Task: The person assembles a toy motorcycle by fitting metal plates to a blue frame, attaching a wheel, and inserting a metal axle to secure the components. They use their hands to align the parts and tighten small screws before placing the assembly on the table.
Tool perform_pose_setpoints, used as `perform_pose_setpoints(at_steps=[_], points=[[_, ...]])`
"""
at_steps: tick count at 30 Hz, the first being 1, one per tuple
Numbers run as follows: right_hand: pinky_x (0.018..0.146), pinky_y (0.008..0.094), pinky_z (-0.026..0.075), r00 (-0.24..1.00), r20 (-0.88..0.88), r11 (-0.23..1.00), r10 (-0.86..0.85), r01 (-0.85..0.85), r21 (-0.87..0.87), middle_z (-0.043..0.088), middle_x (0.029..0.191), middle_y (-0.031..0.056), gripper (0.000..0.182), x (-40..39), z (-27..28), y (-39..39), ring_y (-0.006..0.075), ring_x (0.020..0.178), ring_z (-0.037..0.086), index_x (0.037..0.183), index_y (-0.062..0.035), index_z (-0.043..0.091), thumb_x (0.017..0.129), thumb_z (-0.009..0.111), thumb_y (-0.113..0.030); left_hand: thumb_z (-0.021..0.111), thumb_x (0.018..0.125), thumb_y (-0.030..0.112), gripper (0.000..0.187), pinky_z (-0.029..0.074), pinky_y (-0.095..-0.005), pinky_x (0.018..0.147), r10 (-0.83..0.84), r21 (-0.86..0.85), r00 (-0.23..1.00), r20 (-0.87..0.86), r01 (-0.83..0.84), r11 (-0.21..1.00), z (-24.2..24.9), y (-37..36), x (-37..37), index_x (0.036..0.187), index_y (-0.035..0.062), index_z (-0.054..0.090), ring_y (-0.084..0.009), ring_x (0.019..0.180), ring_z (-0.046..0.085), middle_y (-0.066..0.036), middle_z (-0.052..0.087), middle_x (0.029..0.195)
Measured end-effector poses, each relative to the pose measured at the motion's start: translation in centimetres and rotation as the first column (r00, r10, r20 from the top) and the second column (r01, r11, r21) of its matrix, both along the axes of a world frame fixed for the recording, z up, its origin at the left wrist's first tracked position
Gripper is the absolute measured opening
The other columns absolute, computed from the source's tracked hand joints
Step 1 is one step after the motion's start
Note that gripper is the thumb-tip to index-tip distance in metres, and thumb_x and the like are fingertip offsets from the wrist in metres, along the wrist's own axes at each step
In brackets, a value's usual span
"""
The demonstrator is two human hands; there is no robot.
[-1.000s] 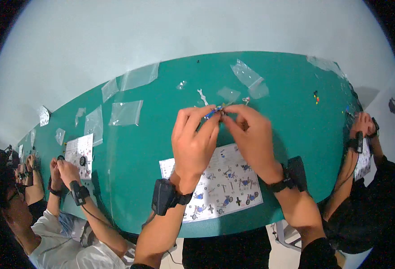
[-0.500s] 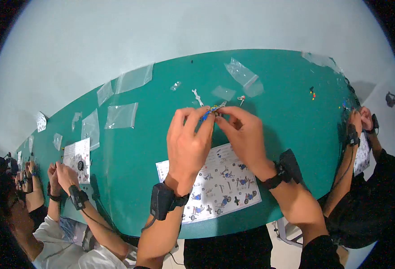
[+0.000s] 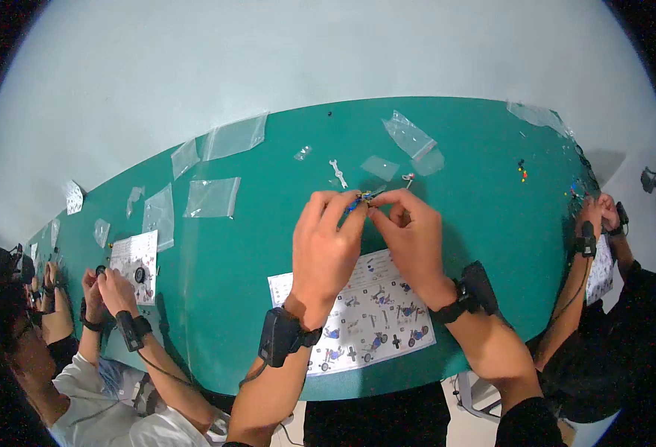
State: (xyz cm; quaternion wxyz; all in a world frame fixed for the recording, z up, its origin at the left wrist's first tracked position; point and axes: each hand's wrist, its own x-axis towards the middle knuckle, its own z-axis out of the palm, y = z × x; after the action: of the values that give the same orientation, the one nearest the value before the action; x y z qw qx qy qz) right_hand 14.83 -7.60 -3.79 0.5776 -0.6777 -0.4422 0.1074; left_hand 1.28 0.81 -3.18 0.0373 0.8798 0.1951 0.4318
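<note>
A small blue and yellow assembly (image 3: 358,201) is pinched between the fingertips of my left hand (image 3: 328,242), over the middle of the green table. My right hand (image 3: 411,235) closes its thumb and index finger on the right end of the same piece, where a greyish part shows. The fingers cover much of it. Beneath both wrists lies a printed instruction sheet (image 3: 376,328) with pictures of small vehicles. Just beyond my hands are a light grey wrench-shaped piece (image 3: 338,173) and a small grey and red part (image 3: 408,179).
Clear plastic bags (image 3: 212,197) lie on the green table (image 3: 246,246) at the left and far side, with another bag (image 3: 410,135) beyond my hands. Small coloured parts (image 3: 522,171) lie to the right. People with their own sheets work at both sides.
The view has shifted, so the table and its items appear slightly lower and to the right. My hands keep hold of the assembly. The person at the left now holds up a black ring-shaped part.
</note>
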Motion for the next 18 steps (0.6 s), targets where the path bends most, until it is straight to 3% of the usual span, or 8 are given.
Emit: perform_pose_setpoints(at_steps=[7, 16, 18], points=[[0.053, 0.0321, 0.038, 0.995, 0.095, 0.998, 0.006, -0.012, 0.063, 0.062, 0.07, 0.0056, 0.016, 0.16, -0.37, 0.05, 0.0113, 0.057, 0.05, 0.105, -0.0035, 0.077, 0.091, 0.082, -0.009, 0.08, 0.075, -0.004, 0.032, 0.06, -0.041, 0.083, -0.003, 0.006, 1.0, 0.029, 0.003, 1.0, 0.12, 0.06, 0.04, 0.105, 0.0041, 0.077, -0.0311, 0.101, 0.068, -0.007, 0.075, 0.115], [0.054, 0.0336, 0.04, 0.999, 0.038, 0.999, -0.037, 0.037, -0.015, 0.066, 0.075, 0.0077, 0.015, -0.03, -0.26, 0.01, 0.014, 0.058, 0.053, 0.105, -0.0036, 0.078, 0.091, 0.081, -0.008, 0.081, 0.077, -0.003, 0.03, 0.06, -0.0406, 0.083, 0.003, -0.001, 1.0, 0.003, -0.003, 1.0, 0.1, 0.07, -0.12, 0.107, 0.0033, 0.078, -0.0305, 0.101, 0.068, -0.007, 0.075, 0.115], [0.054, 0.0341, 0.04, 0.994, 0.106, 0.998, -0.022, 0.016, 0.056, 0.065, 0.075, 0.008, 0.014, 0.02, -0.34, 0.04, 0.0149, 0.058, 0.053, 0.105, -0.0035, 0.078, 0.091, 0.08, -0.008, 0.081, 0.078, -0.002, 0.03, 0.06, -0.0406, 0.083, 0.006, -0.02, 1.0, 0.016, -0.006, 1.0, 0.08, 0.03, -0.06, 0.107, 0.0032, 0.078, -0.0305, 0.101, 0.068, -0.007, 0.075, 0.114]])
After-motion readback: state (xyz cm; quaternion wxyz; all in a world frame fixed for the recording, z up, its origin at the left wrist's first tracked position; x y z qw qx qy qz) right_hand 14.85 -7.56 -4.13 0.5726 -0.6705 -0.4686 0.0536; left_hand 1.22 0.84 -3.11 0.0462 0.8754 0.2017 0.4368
